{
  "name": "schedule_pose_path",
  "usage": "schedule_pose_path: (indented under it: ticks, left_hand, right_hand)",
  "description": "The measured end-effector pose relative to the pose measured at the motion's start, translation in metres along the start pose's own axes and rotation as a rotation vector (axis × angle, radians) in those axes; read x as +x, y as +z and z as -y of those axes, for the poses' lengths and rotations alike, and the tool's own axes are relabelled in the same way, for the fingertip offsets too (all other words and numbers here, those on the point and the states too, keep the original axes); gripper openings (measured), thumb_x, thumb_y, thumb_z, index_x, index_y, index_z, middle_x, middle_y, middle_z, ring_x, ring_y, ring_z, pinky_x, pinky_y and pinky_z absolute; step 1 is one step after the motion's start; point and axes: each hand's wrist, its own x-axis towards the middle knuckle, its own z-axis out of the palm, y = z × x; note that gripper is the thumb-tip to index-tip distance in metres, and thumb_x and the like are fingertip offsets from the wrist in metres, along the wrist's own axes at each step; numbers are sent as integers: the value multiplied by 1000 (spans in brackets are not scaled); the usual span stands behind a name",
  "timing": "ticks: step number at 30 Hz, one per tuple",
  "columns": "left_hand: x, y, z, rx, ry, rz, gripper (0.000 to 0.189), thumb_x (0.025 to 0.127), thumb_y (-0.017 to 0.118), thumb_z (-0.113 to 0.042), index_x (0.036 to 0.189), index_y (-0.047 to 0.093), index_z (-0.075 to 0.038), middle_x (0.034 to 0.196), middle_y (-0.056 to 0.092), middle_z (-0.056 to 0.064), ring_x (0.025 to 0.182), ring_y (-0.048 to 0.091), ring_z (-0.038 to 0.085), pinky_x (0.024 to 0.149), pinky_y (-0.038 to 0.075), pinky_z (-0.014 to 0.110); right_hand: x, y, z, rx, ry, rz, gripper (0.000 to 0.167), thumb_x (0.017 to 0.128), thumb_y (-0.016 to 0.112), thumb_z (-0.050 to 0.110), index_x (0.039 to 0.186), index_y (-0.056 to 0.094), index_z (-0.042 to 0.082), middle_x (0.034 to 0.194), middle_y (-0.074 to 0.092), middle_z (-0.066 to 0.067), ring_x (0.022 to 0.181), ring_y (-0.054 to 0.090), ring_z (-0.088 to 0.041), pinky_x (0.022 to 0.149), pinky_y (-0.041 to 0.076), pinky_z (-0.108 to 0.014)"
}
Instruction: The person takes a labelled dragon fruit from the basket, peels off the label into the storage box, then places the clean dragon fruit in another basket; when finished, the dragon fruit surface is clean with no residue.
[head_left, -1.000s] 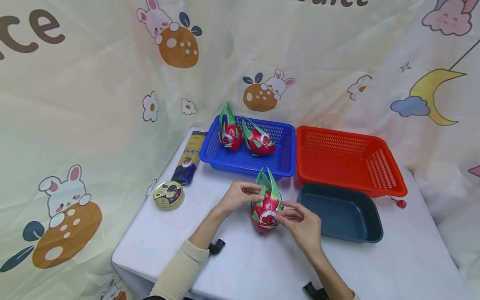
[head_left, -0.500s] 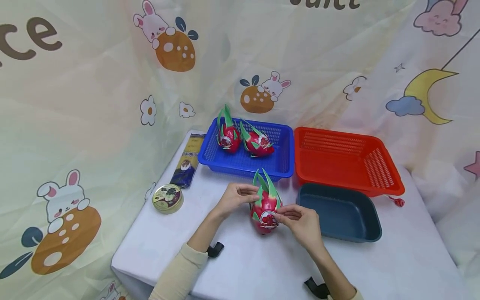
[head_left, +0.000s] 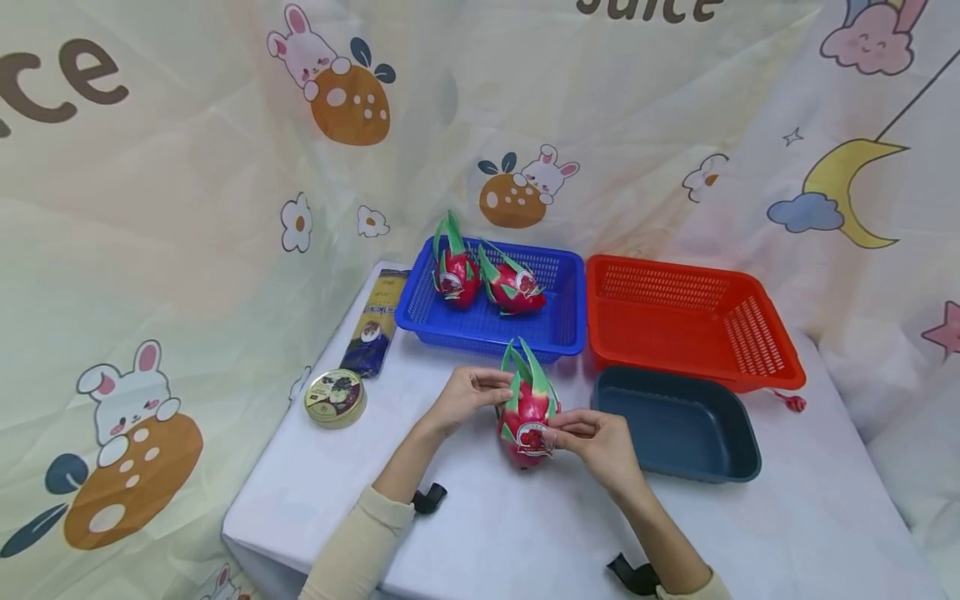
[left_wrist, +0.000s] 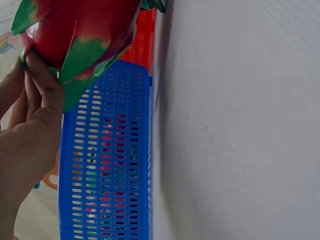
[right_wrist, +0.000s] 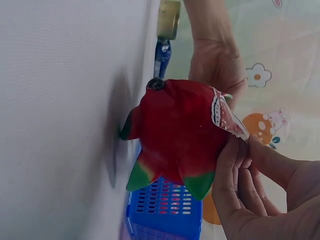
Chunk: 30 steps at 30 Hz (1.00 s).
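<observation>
Right hand (head_left: 596,442): thumb and fingers drawn together in a pinch on the rim of a round label (right_wrist: 227,120), one edge of which stands away from the skin. Left hand (head_left: 465,398): fingertips closed in a light pinch on a green scale at the fruit's side, steadying it.

Dragon fruit (head_left: 528,408), one, red with green scales: between the two hands, crown pointing away from the person, labelled side uppermost. Contact with the desk (head_left: 495,542): cannot be told.

Handling note, by judgement: label work at the edge; lifting or laying down not certain. Best kept: a low angle, slow even pull or pressure, pinch near the bond line so the film does not tear or crease. The left hand would do better on firm flesh than on a scale, which may bend and let the fruit turn.

Beyond the fruit: blue basket (head_left: 487,337), containing a second dragon fruit (head_left: 463,292) and a third dragon fruit (head_left: 517,297), both labelled. To its right, red basket (head_left: 652,332); nearer, dark tray (head_left: 675,429). Far left: round tin (head_left: 335,398), blue-and-gold packet (head_left: 372,329).
</observation>
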Motion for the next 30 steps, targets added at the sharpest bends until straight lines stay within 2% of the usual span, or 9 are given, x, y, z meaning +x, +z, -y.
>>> schedule_pose_path:
  ticks: [10, 17, 24, 30]
  left_hand:
    - [-1, 0, 1, -11, -10, -2, 33, 94, 76, -3, 123, 70, 12, 105, 79, 13, 84, 74, 11, 79, 63, 29]
    - [-1, -1, 1, -17, 4, -2, 31, 94, 76, -2, 122, 71, 11, 103, 79, 11, 89, 75, 28, 78, 63, 32]
    - [-1, 0, 2, -17, 15, -9, 33, 93, 78, -5, 122, 71, 11, 104, 79, 12, 83, 74, 15, 76, 63, 29]
    - [1, 1, 3, -11, 15, -18, 34, 93, 79, -6, 122, 71, 10, 105, 79, 13, 85, 75, 16, 78, 63, 31]
  right_hand:
    - [1, -3, -3, 81, 83, 25, 34, 85, 89, 18, 110, 78, -2, 99, 79, -15, 91, 77, -26, 82, 63, -29]
    - [6, -6, -4, 147, 98, 53, 35, 87, 86, 14, 115, 76, -6, 102, 79, -16, 94, 78, -25, 84, 63, -31]
    - [11, -9, -6, 171, 107, 72, 35, 88, 84, 11, 117, 75, -8, 103, 79, -15, 95, 78, -25, 85, 63, -35]
    - [9, -11, -6, 202, 148, 60, 34, 90, 83, 10, 118, 75, -7, 103, 79, -14, 96, 78, -24, 87, 62, -37]
